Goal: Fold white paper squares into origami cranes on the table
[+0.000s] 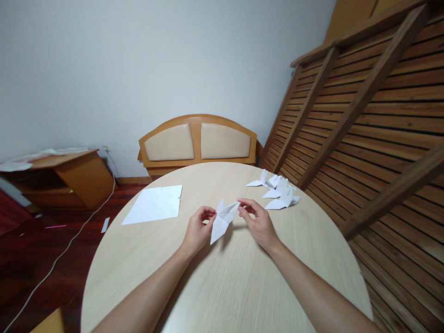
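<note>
A partly folded white paper figure (223, 220) hangs just above the round light-wood table (229, 286), held between both hands. My left hand (197, 230) pinches its left side with thumb and fingers closed. My right hand (257, 222) pinches the upper right tip, fingers curled together. A long pointed flap of the paper droops down toward the tabletop between my wrists.
A flat white sheet stack (154, 204) lies on the table's far left. Several finished folded paper figures (279, 188) sit at the far right edge. Behind the table stand a wooden headboard (197, 141), a slatted bed frame (367, 120) leaning right, and a low cabinet (65, 178) left.
</note>
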{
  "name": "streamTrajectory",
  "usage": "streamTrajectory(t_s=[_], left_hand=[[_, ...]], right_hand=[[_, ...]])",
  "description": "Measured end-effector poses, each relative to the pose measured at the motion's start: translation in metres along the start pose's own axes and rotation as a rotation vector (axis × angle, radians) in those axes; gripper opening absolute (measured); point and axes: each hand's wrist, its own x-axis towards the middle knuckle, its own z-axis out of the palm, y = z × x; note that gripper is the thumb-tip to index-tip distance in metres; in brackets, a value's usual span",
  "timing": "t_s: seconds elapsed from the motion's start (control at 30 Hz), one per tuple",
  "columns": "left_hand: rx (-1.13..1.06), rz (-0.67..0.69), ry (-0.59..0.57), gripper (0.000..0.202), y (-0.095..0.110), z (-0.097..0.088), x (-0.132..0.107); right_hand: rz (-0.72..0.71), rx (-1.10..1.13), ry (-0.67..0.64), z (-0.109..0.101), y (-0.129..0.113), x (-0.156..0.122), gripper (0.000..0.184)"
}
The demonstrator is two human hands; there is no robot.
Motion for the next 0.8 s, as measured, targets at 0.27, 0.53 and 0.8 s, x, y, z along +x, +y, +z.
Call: streamTrajectory(t_s=[0.27,0.53,0.8], left_hand=[[-0.054,-0.076,0.001,0.033,-0.002,0.0006,0.0009],[-0.109,-0.109,-0.011,0.036,-0.0028,0.0006,0.0003],[-0.215,-0.195,-0.02,0.043,0.0003,0.0008,0.0013]], right_hand=[[-0.026,-0.044,0.015,-0.001,-0.0015,0.0007,0.021],[0.027,0.028,-0.004,0.0012,0.001,-0.0005,0.023],[0.015,0.044,-0.031,0.0012,0.0042,-0.0012,0.031]])
